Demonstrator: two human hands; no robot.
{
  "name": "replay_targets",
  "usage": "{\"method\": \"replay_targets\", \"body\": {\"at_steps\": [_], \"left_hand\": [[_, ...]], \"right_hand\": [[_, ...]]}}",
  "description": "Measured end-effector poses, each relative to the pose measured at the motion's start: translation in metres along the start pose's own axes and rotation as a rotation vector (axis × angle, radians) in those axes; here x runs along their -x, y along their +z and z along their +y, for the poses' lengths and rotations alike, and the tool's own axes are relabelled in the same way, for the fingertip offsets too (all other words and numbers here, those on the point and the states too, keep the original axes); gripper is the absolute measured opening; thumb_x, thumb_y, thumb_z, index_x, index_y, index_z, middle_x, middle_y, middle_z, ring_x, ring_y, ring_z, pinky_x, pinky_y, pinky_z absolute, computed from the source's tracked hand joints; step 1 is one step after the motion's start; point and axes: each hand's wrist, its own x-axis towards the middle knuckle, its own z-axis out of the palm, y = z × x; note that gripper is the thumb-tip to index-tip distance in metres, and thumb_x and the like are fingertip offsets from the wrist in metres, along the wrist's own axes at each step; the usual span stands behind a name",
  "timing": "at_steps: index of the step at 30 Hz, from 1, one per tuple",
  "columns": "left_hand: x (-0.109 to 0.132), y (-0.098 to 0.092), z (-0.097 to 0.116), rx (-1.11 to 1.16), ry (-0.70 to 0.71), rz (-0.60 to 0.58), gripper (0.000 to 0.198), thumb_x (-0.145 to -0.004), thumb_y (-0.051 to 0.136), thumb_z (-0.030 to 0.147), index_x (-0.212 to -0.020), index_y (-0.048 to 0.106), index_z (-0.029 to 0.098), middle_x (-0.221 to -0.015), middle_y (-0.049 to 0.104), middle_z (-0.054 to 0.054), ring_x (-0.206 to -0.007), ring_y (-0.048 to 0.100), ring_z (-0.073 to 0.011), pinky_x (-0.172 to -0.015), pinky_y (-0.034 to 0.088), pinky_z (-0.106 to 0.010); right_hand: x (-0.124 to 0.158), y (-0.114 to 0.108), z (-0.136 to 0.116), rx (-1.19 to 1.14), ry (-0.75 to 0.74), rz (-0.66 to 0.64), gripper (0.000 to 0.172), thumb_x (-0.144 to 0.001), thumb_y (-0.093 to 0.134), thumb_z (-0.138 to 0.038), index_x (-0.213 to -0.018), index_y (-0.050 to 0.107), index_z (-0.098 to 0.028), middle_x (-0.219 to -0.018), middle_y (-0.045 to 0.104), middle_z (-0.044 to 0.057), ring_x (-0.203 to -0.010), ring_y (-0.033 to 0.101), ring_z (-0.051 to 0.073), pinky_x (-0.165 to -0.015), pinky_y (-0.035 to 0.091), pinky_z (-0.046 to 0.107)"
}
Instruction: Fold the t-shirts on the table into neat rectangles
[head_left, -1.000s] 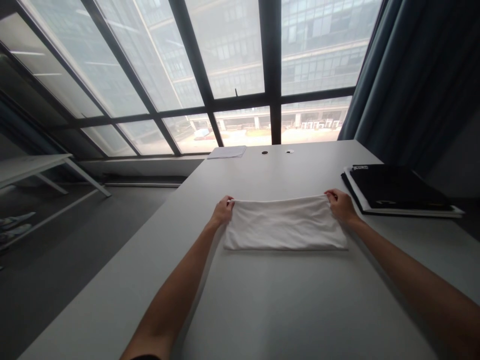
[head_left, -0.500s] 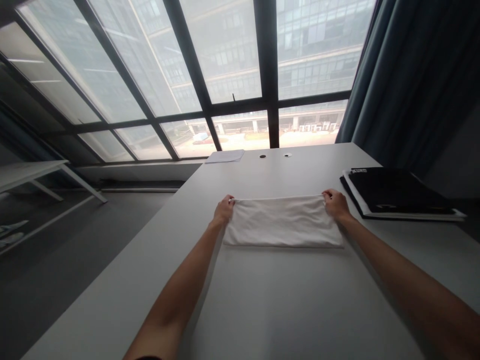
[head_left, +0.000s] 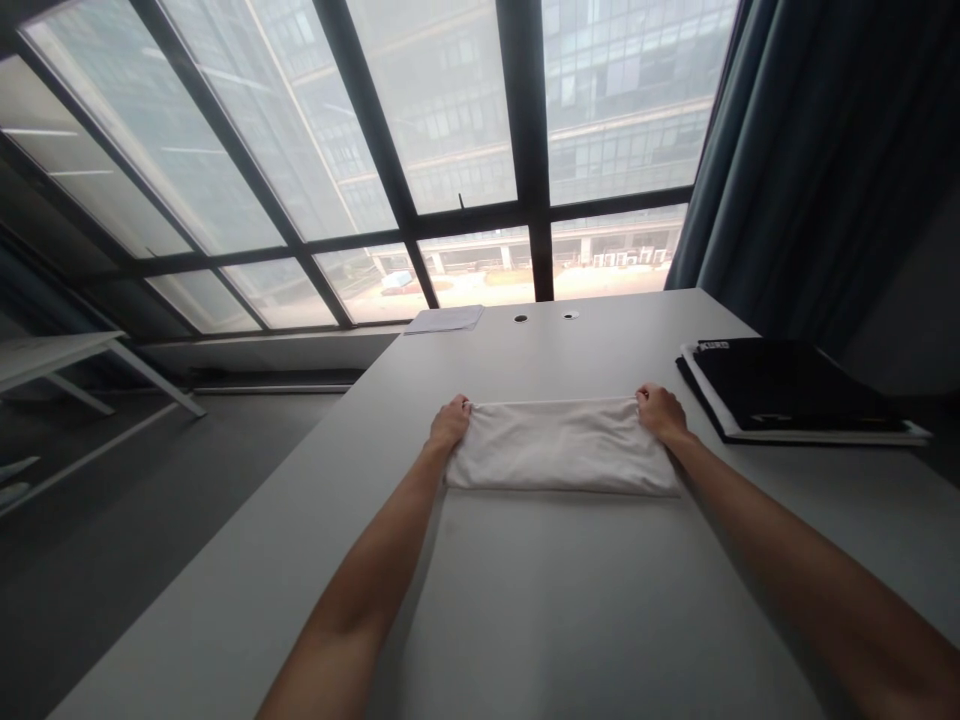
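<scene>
left grip (head_left: 451, 421): clamped on white cloth (head_left: 562, 447), far-left corner | right grip (head_left: 661, 411): likewise, far-right corner

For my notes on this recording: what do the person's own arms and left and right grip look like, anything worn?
The left grip and right grip are ungloved human hands. The left arm and right arm are slender, with no sleeve, watch or bracelet showing. Rings are too small to tell.
</scene>
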Motion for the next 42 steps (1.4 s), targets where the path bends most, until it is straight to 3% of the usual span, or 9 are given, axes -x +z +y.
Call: {"method": "replay_targets", "body": {"at_steps": [5,8,12,22,28,31,34,37,42], "left_hand": [[0.03,0.01,0.042,-0.025,0.127,0.156,0.043,-0.097,0.046,0.027,-0.139,0.053,0.016,-0.137,0.057,-0.019,-0.127,0.054,-0.0308,-0.106,0.039,-0.042],[0.063,0.033,0.086,0.008,0.478,-0.043,0.045,-0.101,0.042,0.034,-0.142,0.052,0.018,-0.146,0.053,-0.015,-0.136,0.047,-0.0274,-0.115,0.032,-0.042],[0.096,0.059,0.113,-0.056,0.644,-0.205,0.056,-0.103,0.034,0.051,-0.153,0.04,0.027,-0.162,0.033,-0.009,-0.15,0.026,-0.0311,-0.121,0.016,-0.057],[0.074,0.025,0.016,-0.134,0.395,-0.11,0.053,-0.103,0.038,0.046,-0.153,0.042,0.028,-0.163,0.029,-0.009,-0.151,0.024,-0.0325,-0.12,0.016,-0.059],[0.077,0.015,0.026,-0.103,0.301,-0.085,0.05,-0.103,0.039,0.041,-0.149,0.046,0.025,-0.162,0.033,-0.011,-0.15,0.026,-0.0326,-0.118,0.019,-0.063],[0.092,0.006,0.04,-0.041,0.387,0.052,0.045,-0.101,0.044,0.031,-0.144,0.053,0.02,-0.151,0.048,-0.015,-0.143,0.039,-0.0315,-0.119,0.024,-0.057],[0.112,-0.009,0.035,0.049,0.634,-0.01,0.039,-0.097,0.055,0.033,-0.135,0.061,0.025,-0.133,0.061,-0.011,-0.127,0.053,-0.027,-0.113,0.039,-0.045],[0.128,-0.025,0.004,0.1,0.754,-0.09,0.034,-0.092,0.065,0.034,-0.125,0.068,0.03,-0.121,0.065,-0.008,-0.114,0.059,-0.0246,-0.105,0.046,-0.04],[0.142,-0.043,-0.062,0.103,0.693,-0.071,0.028,-0.093,0.06,0.031,-0.119,0.069,0.029,-0.111,0.067,-0.007,-0.104,0.063,-0.0226,-0.094,0.052,-0.035]], "right_hand": [[0.038,-0.003,-0.044,0.119,-0.185,0.129,0.039,-0.099,0.038,-0.029,-0.124,0.064,-0.014,-0.128,0.061,0.021,-0.116,0.054,0.034,-0.094,0.045,0.043],[0.071,0.013,-0.08,0.102,-0.401,0.01,0.042,-0.101,0.034,-0.03,-0.129,0.062,-0.015,-0.139,0.057,0.017,-0.125,0.051,0.03,-0.105,0.038,0.041],[0.099,0.036,-0.092,0.17,-0.457,-0.138,0.05,-0.1,0.037,-0.035,-0.143,0.051,-0.013,-0.156,0.042,0.017,-0.145,0.033,0.03,-0.117,0.023,0.048],[0.082,0.006,-0.013,0.261,-0.31,-0.175,0.065,-0.101,0.031,-0.048,-0.156,0.033,-0.013,-0.165,0.023,0.016,-0.152,0.019,0.029,-0.119,0.018,0.058],[0.086,-0.001,-0.015,0.207,-0.338,-0.076,0.055,-0.102,0.033,-0.038,-0.148,0.045,-0.011,-0.16,0.035,0.017,-0.149,0.026,0.029,-0.117,0.024,0.054],[0.104,-0.017,-0.025,0.171,-0.406,0.067,0.043,-0.1,0.037,-0.029,-0.134,0.058,-0.011,-0.145,0.053,0.018,-0.137,0.043,0.03,-0.112,0.031,0.046],[0.133,-0.037,-0.033,0.147,-0.637,-0.005,0.028,-0.097,0.049,-0.029,-0.116,0.067,-0.018,-0.124,0.064,0.014,-0.116,0.056,0.028,-0.101,0.039,0.039],[0.16,-0.053,-0.028,0.187,-0.802,-0.103,0.016,-0.093,0.058,-0.027,-0.103,0.068,-0.021,-0.113,0.066,0.011,-0.107,0.057,0.027,-0.095,0.039,0.037],[0.179,-0.066,0.0,0.34,-0.793,-0.062,0.015,-0.093,0.054,-0.013,-0.097,0.067,-0.019,-0.101,0.066,0.01,-0.097,0.057,0.025,-0.089,0.037,0.036]]}}
